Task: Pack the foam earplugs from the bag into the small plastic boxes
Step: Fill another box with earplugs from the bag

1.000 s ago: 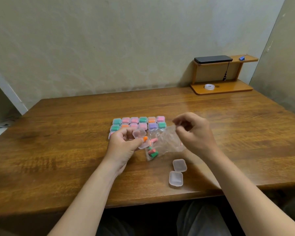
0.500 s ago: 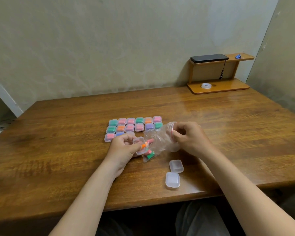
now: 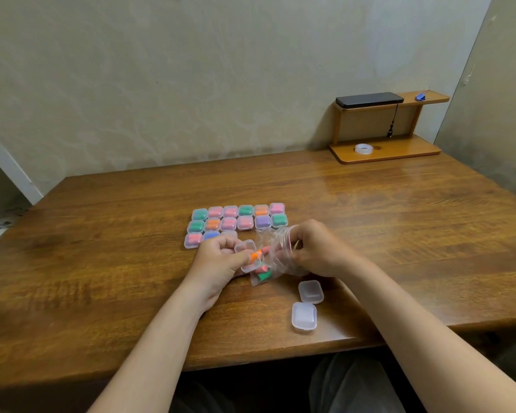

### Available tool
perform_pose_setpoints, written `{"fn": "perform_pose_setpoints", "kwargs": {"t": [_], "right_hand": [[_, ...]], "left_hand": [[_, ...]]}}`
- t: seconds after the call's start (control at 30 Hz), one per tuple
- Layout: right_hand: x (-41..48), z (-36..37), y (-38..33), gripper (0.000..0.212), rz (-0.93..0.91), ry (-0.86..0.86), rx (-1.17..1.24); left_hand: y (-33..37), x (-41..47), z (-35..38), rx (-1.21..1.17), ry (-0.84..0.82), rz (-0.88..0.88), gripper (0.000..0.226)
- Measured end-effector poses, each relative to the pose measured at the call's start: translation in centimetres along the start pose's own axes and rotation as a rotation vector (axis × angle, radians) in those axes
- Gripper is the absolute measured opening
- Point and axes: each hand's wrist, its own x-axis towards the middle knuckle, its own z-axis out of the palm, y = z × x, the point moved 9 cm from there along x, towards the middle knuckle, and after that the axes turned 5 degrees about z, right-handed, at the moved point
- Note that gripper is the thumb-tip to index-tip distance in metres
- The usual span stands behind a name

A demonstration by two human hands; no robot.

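Clear bag (image 3: 280, 248): crumpled on the tabletop (image 3: 102, 278) between the two hands, its lower corner just beside the left thumb.
Right hand (image 3: 316, 251): fingers curled, pinching the bag's gathered mouth.
Left hand (image 3: 219, 259): grips a small open box (image 3: 246, 246), with the thumb pressed to its side; an orange earplug (image 3: 254, 257) sits in the box at the thumb tip.
Earplugs in bag (image 3: 264, 274): three can be made out, one pink, one red and one green; the folds blur any others.
Filled boxes (image 3: 245, 223): fourteen in plain view behind the hands, in rows of six, six and two, and a fifteenth half hidden by the left hand.
Clear boxes (image 3: 311, 291): two, near the front edge, below the right wrist, just apart from each other.
Surface: glossy brown wood with a visible grain.
Room: pale mottled wall (image 3: 191, 84); at the far right corner a wooden shelf (image 3: 399, 152) carries a black device (image 3: 369, 99), a tape roll (image 3: 363, 149) and a blue clip (image 3: 420, 96).
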Motion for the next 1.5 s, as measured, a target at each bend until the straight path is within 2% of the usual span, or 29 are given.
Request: {"fn": "perform_pose_setpoints", "kwargs": {"t": [0.13, 0.27, 0.5, 0.77, 1.0, 1.3, 1.5], "right_hand": [[0.3, 0.7, 0.0, 0.024, -0.002, -0.012, -0.055], [0.6, 1.0, -0.1, 0.019, -0.003, 0.008, -0.091], [0.5, 1.1, -0.7, 0.02, 0.019, 0.063, -0.145], [0.5, 1.8, -1.3, 0.02, 0.009, 0.01, -0.218], [0.5, 1.9, -1.5, 0.02, 0.003, -0.014, -0.233], [0.2, 1.4, -1.6, 0.002, 0.013, 0.026, -0.182], [0.0, 1.4, -1.5, 0.009, 0.01, 0.014, -0.145]], "left_hand": [[0.1, -0.1, 0.2, 0.005, -0.016, -0.003, 0.019], [0.1, -0.1, 0.2, -0.001, -0.032, 0.0, 0.017], [-0.2, 0.1, 0.3, 0.007, -0.057, 0.01, 0.017], [-0.3, 0.2, 0.3, 0.012, -0.077, 0.021, 0.02], [-0.1, -0.1, 0.4, 0.038, -0.113, 0.043, 0.025], [0.0, -0.3, 0.5, 0.053, -0.101, 0.054, 0.022], [0.0, -0.1, 0.5, 0.071, -0.099, 0.072, 0.02]]}}
